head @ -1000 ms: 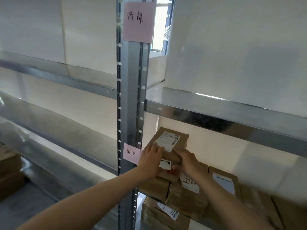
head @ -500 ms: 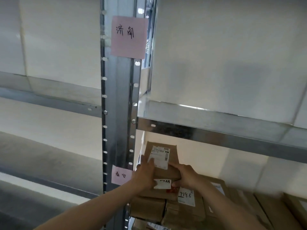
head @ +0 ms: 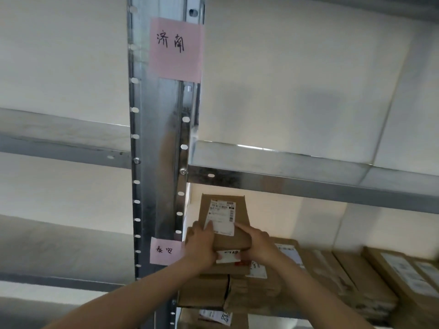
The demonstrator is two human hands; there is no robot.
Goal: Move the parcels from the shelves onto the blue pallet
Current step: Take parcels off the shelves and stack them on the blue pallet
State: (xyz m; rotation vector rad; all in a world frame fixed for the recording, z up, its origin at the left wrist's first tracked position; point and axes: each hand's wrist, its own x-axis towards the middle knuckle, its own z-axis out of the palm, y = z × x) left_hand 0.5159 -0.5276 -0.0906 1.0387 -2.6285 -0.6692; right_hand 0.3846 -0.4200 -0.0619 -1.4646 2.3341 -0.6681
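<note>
Left hand: the left hand (head: 202, 248) is on the near left corner of the top parcel (head: 225, 224); the fingers (head: 209, 225) are curled over the upper face and touch the edge of its white label (head: 222, 216), while the thumb goes under the front edge. It has hold of this parcel.
Right hand: the right hand (head: 257, 244) grips the near right corner of the same parcel; its fingers lie on the top face just beside the label and the rest of the hand wraps down the front side.
Top parcel: a brown cardboard box, on top of a stack of parcels (head: 225, 286) at the left end of the shelf, right beside the metal post (head: 159, 143). I cannot tell if it is lifted or resting on the box below.
Other parcels: more brown boxes (head: 356, 276) lie in a row on the same shelf, to the right of the stack; one more box (head: 213, 319) is visible on the level below.
Upper shelf: the metal shelf (head: 308, 167) above the parcels.
Pink notes: two pink papers with handwriting are stuck on the post, a big one (head: 177, 49) high up and a small one (head: 165, 251) just left of the left hand.
Blue pallet: not in view.
</note>
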